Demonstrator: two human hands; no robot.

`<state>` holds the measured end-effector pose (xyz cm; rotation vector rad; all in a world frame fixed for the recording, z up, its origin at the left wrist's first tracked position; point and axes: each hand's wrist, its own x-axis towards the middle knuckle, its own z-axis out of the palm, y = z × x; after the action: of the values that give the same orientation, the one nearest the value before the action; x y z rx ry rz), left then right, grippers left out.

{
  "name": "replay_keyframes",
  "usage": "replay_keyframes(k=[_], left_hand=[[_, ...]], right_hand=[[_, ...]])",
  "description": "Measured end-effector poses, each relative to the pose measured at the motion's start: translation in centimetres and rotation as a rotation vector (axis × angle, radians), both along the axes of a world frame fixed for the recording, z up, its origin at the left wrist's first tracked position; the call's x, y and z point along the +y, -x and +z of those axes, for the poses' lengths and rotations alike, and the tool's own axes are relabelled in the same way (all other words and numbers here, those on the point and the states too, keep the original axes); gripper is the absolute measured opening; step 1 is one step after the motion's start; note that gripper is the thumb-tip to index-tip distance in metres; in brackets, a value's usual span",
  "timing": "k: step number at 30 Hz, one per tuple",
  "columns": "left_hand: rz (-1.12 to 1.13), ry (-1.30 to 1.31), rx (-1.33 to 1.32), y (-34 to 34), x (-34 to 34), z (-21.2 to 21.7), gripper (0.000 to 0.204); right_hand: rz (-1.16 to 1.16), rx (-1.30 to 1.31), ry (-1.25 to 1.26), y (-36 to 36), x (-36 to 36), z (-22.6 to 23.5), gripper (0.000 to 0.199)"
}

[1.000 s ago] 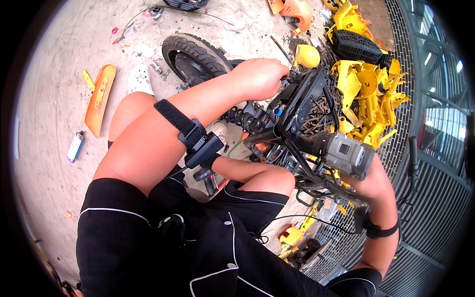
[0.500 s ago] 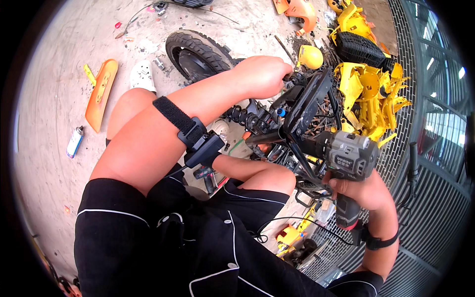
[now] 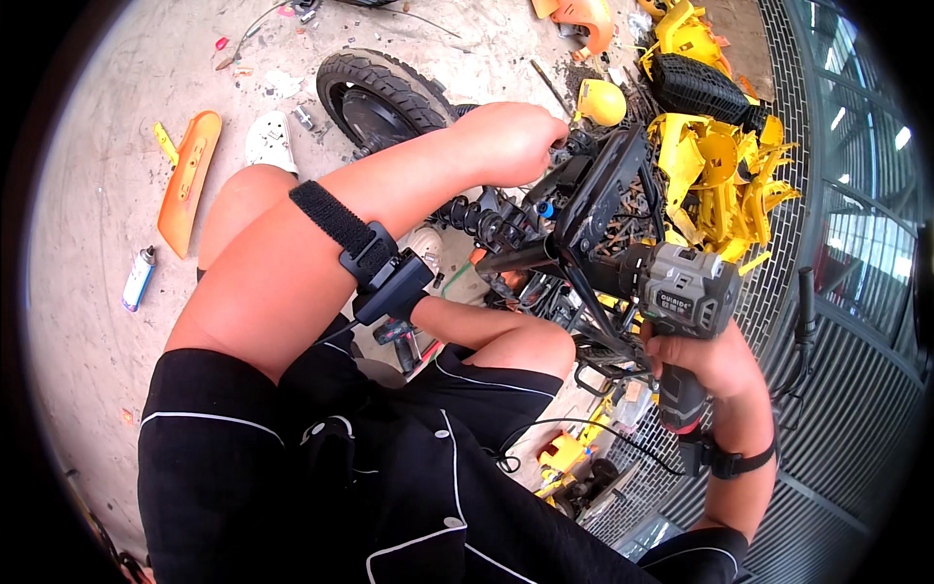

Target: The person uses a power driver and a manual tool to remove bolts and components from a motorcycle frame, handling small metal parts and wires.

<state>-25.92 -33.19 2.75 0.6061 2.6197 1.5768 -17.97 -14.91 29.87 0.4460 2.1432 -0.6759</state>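
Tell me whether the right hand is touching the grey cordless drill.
Touching: the head view shows the right hand wrapped around the grey cordless drill's handle.

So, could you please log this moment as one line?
left hand: gripping black frame | right hand: holding cordless drill against frame | black tyre behind | yellow plastic parts beside

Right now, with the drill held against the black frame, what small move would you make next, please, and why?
Probably ease the grey drill forward. The right hand holds its nose at the black frame, and the left hand already grips the frame's top to steady it. I cannot see the bit's tip.
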Motion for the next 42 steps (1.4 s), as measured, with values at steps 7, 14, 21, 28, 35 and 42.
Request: replay_keyframes(k=[7, 14, 21, 28, 35, 42], left_hand=[[-0.044, 0.04, -0.079, -0.3, -0.1, 0.8, 0.031], [-0.056, 0.045, -0.081, -0.2, 0.1, 0.9, 0.032], [-0.091, 0.044, -0.109, -0.2, 0.5, 1.3, 0.031], [-0.089, 0.021, -0.067, -0.1, 0.7, 1.2, 0.032], [-0.055, 0.052, -0.101, -0.2, -0.4, 0.9, 0.032], [0.064, 0.038, -0.063, 0.4, -2.2, 1.4, 0.03]], right_hand=[[-0.045, 0.009, -0.006, 0.2, -0.5, 0.0, 0.027], [-0.043, 0.022, 0.001, 0.2, -0.7, -0.1, 0.028], [-0.06, 0.008, 0.012, 0.3, -0.6, -0.2, 0.028], [0.258, 0.092, -0.055, 0.4, 1.3, -0.5, 0.035], [1.686, 0.111, -0.555, 5.9, -7.5, 1.6, 0.051], [1.768, 0.43, -0.468, 7.3, -7.6, 1.9, 0.036]])
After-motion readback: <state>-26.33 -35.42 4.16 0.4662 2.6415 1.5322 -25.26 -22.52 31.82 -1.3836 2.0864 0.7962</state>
